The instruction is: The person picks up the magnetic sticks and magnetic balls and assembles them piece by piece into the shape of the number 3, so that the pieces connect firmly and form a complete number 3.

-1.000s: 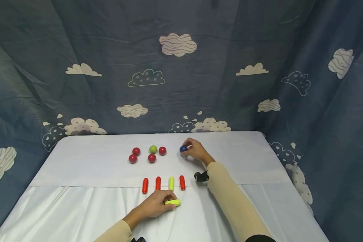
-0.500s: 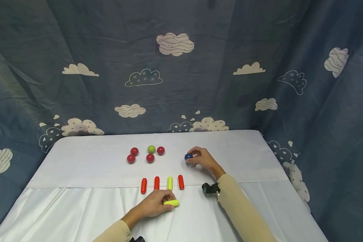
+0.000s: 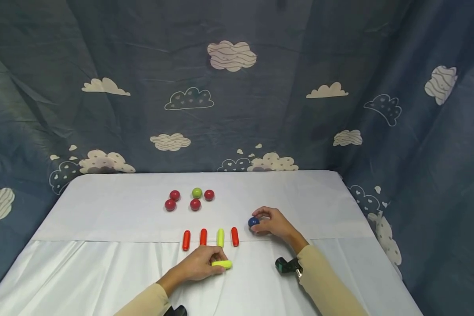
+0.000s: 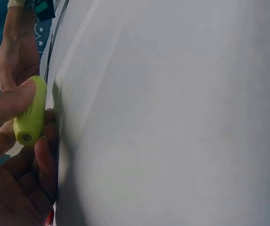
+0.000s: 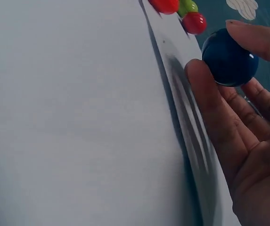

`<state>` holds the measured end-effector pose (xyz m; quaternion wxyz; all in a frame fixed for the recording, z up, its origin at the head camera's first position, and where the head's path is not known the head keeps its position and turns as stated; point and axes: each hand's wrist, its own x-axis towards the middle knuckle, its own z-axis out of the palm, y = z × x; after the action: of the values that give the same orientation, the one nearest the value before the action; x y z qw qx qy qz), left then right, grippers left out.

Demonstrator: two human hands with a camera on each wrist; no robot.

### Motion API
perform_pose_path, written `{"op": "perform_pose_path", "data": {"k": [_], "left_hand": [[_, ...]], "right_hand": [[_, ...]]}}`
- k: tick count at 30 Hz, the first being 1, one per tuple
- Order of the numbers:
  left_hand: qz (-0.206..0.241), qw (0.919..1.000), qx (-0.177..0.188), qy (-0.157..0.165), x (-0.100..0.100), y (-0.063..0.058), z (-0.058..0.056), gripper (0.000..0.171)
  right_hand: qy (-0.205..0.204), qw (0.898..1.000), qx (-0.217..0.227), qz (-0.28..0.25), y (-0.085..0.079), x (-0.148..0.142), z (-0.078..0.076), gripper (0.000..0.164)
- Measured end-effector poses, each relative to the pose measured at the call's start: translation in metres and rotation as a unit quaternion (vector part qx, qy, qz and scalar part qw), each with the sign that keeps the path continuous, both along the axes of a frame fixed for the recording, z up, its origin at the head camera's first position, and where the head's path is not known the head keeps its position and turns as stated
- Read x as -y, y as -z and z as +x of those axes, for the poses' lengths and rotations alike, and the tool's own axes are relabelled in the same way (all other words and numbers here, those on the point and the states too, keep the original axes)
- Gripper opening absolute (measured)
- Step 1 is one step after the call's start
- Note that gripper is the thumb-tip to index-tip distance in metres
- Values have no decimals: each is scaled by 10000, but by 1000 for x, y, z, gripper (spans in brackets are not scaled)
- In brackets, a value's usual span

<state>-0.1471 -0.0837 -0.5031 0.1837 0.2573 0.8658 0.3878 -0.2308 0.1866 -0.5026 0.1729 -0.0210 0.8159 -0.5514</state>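
Note:
A glossy blue ball (image 3: 253, 222) is pinched between the thumb and fingers of my right hand (image 3: 275, 224), right of the rods; the right wrist view shows the blue ball (image 5: 230, 59) between thumb and fingertip. My left hand (image 3: 201, 263) grips a yellow-green rod (image 3: 222, 264) with rounded ends, lying crosswise low at the front. In the left wrist view the thumb presses along the rod (image 4: 31, 113), whose near end has a small round hole. Just beyond that hand stand a yellow-green rod (image 3: 220, 237) and red rods (image 3: 186, 240), side by side in a row.
Several red balls (image 3: 195, 204) and one green ball (image 3: 197, 193) sit at the back, left of centre. A white cloth (image 3: 114, 210) covers the table, with a seam across it. Behind hangs a dark blue curtain (image 3: 260, 109) with cloud prints.
My right hand has drawn the blue ball nearer and to the right, away from the group of balls. The left hand with its yellow-green rod stays nearly in place.

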Motion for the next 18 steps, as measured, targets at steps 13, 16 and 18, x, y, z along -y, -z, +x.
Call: {"op": "perform_pose_path", "data": {"k": [13,16,18], "left_hand": [[89,9999,-69,86,-1,-3,-2,14],[81,9999,4,79,-1,-3,-2,13],[69,10000,30,57,-2,-3,-2,13]], "right_hand": [[-811,9942,-38,-699,3,-9,31,39],[-1091,9908,-81,-800,4,-10,36,37],[-1375,9870,-128,-826,4,-10,38,36]]}}
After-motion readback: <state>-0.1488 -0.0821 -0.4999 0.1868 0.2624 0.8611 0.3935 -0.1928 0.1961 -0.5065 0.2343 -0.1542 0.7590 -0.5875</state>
